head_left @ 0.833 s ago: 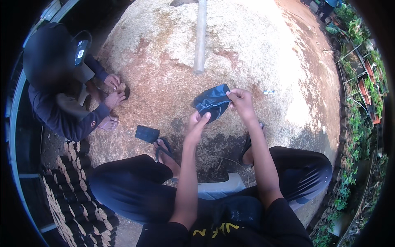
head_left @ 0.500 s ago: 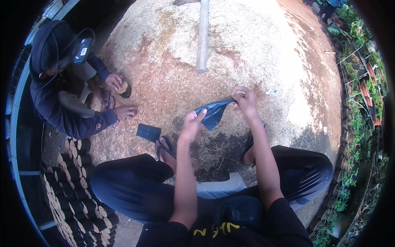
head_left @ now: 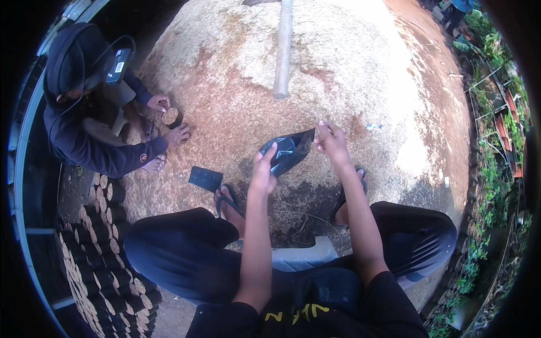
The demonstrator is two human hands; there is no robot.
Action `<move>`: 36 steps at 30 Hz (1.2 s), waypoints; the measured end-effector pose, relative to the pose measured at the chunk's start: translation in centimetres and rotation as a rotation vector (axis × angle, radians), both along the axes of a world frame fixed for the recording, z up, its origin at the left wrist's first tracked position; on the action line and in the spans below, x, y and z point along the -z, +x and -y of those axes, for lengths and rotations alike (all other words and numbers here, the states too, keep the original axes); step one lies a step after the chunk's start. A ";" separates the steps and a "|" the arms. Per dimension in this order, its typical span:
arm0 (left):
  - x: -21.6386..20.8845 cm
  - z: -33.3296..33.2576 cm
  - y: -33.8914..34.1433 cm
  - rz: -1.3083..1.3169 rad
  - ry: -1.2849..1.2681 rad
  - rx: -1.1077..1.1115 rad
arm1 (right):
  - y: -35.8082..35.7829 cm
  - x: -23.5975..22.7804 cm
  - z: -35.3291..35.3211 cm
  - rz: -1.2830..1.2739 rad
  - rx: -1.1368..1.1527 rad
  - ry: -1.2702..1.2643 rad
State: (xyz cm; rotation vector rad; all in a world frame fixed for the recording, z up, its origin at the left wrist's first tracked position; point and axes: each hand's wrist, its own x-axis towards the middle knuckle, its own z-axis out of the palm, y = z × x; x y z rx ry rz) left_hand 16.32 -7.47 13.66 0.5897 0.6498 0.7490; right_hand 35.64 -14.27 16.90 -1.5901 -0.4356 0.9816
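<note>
A black plastic grow bag point(head_left: 292, 155) spreads between my hands above the pale ground, its mouth gaping toward the right. My left hand point(head_left: 264, 171) is closed on its left end, thumb on top. At the right end, my right hand point(head_left: 332, 144) has its fingers pinched together at the rim of the mouth. Whether those fingertips grip the plastic or only touch it is hard to make out. A flat stack of black bags point(head_left: 205, 178) lies on the ground beside my left foot.
At the left a crouching person point(head_left: 101, 135) handles a filled black bag point(head_left: 171, 117). Rows of filled bags point(head_left: 107, 253) stand at the lower left. A wooden pole point(head_left: 283, 56) lies across the heap of pale, grainy material point(head_left: 225, 67) ahead. Plants point(head_left: 484, 236) line the right side.
The bag has gone from stretched flat between my hands to opened out, its mouth now showing. The person at the left has turned the filled bag upright.
</note>
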 end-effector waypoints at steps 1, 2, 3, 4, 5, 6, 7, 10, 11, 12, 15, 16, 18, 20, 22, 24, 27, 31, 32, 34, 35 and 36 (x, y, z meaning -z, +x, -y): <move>0.1 -0.2 -0.3 0.043 -0.029 -0.018 | -0.2 0.4 -0.1 -0.021 0.024 0.056; 0.1 -0.4 -0.7 0.120 -0.095 -0.009 | -0.6 0.9 -0.2 0.104 -0.030 0.083; 0.0 -0.6 -1.1 0.197 -0.169 0.004 | -1.2 1.5 -0.4 0.246 -0.099 0.166; 0.0 -0.8 -1.5 0.275 -0.242 0.018 | -1.6 2.0 -0.5 0.370 -0.172 0.234; -0.2 -1.2 -1.8 0.328 -0.293 0.071 | -1.6 2.3 -0.5 0.367 -0.263 0.246; -0.3 -1.3 -1.9 0.377 -0.260 0.062 | -1.6 2.4 -0.5 0.344 -0.358 0.242; -0.4 -1.3 -2.1 0.352 -0.258 0.013 | -1.6 2.5 -0.4 0.304 -0.427 0.156; -0.7 -1.4 -2.6 0.352 -0.207 -0.016 | -1.7 2.1 0.0 0.065 -0.434 0.141; -0.8 -1.4 -2.8 0.398 -0.186 0.003 | -2.0 1.9 0.2 0.022 -0.398 0.183; -0.9 -1.5 -3.0 0.444 -0.163 0.021 | -2.5 1.8 0.3 -0.024 -0.332 0.169; -0.6 -1.6 -3.2 0.626 -0.288 0.092 | -3.2 1.8 0.2 -0.140 -0.238 0.181; -0.4 -1.6 -3.3 0.664 -0.353 0.103 | -3.3 1.9 0.0 -0.185 -0.252 0.228; 0.2 -1.7 -3.4 0.687 -0.332 0.098 | -3.0 2.1 -0.2 -0.169 -0.362 0.308; 0.9 -1.9 -3.6 0.701 -0.378 0.109 | -2.6 2.2 -0.4 -0.157 -0.396 0.355; 1.7 -2.5 -3.9 0.683 -0.496 0.120 | -2.3 1.9 -0.3 -0.138 -0.291 0.263; 2.5 -2.7 -4.2 0.825 -0.530 0.189 | -2.4 1.5 -0.2 -0.184 -0.210 0.284; 3.5 -2.8 -4.2 0.825 -0.486 0.189 | -2.7 1.1 -0.3 -0.158 -0.173 0.236; 4.3 -2.9 -4.5 0.950 -0.507 0.294 | -2.4 1.8 -0.6 0.026 -0.291 0.158; 4.4 -2.9 -4.6 1.027 -0.518 0.340 | -2.3 2.0 -0.6 0.034 -0.310 0.211; 4.3 -2.7 -4.8 0.936 -0.499 0.157 | -2.2 2.3 -0.8 0.059 -0.271 0.133; 4.2 -2.6 -4.9 0.932 -0.502 0.092 | -2.2 2.3 -0.9 -0.008 -0.233 0.146; 4.0 -2.4 -4.8 0.872 -0.456 0.043 | -2.2 2.2 -0.9 -0.072 -0.174 0.116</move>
